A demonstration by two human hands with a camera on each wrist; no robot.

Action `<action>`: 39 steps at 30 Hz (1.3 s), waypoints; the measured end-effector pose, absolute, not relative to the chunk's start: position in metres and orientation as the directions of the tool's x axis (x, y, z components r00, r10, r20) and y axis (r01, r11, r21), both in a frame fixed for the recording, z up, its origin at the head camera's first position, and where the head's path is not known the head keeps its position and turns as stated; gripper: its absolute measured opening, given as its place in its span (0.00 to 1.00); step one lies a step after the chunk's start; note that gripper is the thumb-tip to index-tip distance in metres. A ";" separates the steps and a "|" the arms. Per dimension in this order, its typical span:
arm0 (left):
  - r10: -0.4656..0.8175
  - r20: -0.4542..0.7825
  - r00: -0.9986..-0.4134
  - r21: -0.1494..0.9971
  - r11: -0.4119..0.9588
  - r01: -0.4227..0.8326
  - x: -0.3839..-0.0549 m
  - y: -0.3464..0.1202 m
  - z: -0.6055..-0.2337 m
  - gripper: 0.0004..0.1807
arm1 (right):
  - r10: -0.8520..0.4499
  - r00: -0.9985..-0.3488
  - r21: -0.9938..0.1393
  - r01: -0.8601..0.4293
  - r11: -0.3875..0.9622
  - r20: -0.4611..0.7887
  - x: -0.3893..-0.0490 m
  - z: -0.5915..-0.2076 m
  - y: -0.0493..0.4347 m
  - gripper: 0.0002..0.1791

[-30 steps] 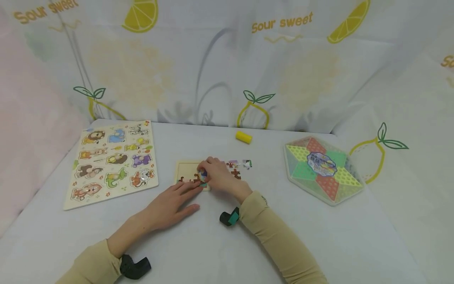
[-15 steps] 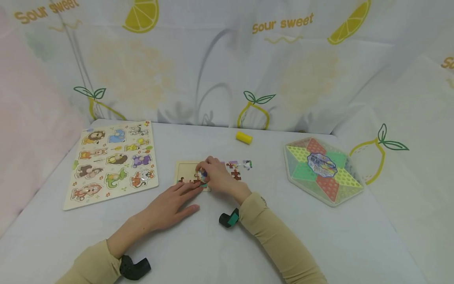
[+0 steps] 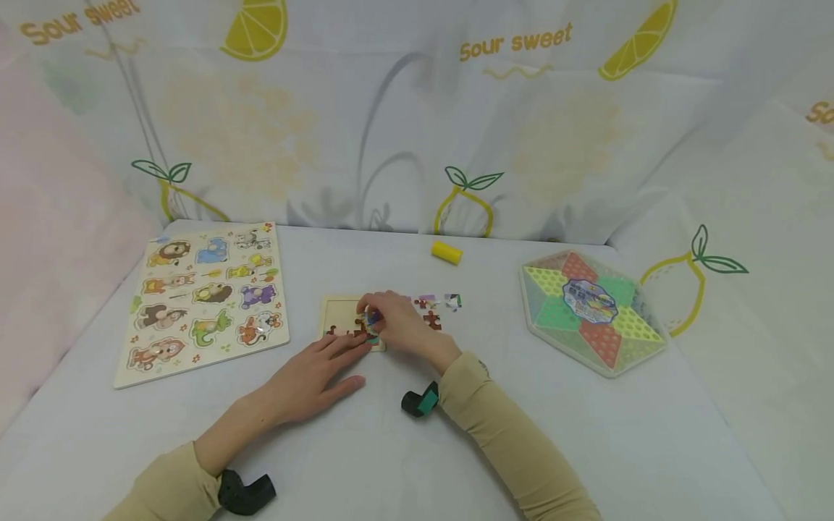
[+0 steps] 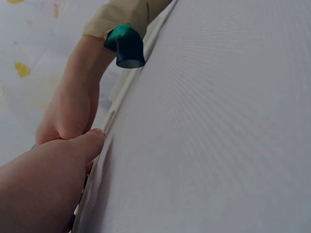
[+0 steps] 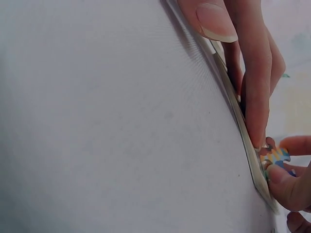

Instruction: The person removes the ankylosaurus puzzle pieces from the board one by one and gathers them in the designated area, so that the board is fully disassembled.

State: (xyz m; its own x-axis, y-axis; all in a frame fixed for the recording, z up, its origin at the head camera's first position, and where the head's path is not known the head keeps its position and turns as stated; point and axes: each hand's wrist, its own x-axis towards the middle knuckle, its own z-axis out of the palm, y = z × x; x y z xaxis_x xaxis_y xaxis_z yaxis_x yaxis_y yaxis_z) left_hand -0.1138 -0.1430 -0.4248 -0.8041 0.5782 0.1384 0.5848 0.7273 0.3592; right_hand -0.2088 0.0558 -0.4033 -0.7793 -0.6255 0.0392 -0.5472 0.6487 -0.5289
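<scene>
Nearby, on the white surface, the left hand lays straight fingers on a wooden puzzle tray; at its right part, the right hand pinches a puzzle piece. Farther, a hexagonal box carries an unreadable label. Behind, lemon-patterned cloth says "Sour sweet".

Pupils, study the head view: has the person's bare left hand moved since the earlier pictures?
No. Judged against the cream rectangular board with animal pictures, the bare left hand keeps the same place, so there is no direction to give.
</scene>
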 end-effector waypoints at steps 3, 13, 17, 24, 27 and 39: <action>0.577 0.139 -0.805 0.358 0.729 0.584 -0.114 -0.143 -0.424 0.32 | -0.629 -0.775 -0.540 -0.553 0.635 0.055 -0.209 -0.403 0.056 0.22; 0.575 0.135 -0.807 0.358 0.731 0.580 -0.113 -0.143 -0.424 0.32 | -0.636 -0.767 -0.598 -0.551 0.583 0.086 -0.209 -0.402 0.059 0.22; 0.574 0.138 -0.807 0.361 0.730 0.581 -0.113 -0.143 -0.424 0.32 | -0.636 -0.767 -0.611 -0.544 0.575 0.084 -0.208 -0.401 0.061 0.19; 0.575 0.155 -0.803 0.357 0.725 0.589 -0.113 -0.143 -0.424 0.31 | -0.612 -0.788 -0.635 -0.507 0.583 0.067 -0.207 -0.399 0.062 0.16; 0.573 0.153 -0.805 0.356 0.728 0.585 -0.113 -0.143 -0.424 0.31 | -0.610 -0.790 -0.626 -0.506 0.593 0.061 -0.207 -0.398 0.061 0.16; 0.582 0.138 -0.801 0.362 0.723 0.588 -0.113 -0.143 -0.424 0.32 | -0.567 -0.819 -0.692 -0.460 0.556 0.088 -0.214 -0.395 0.070 0.14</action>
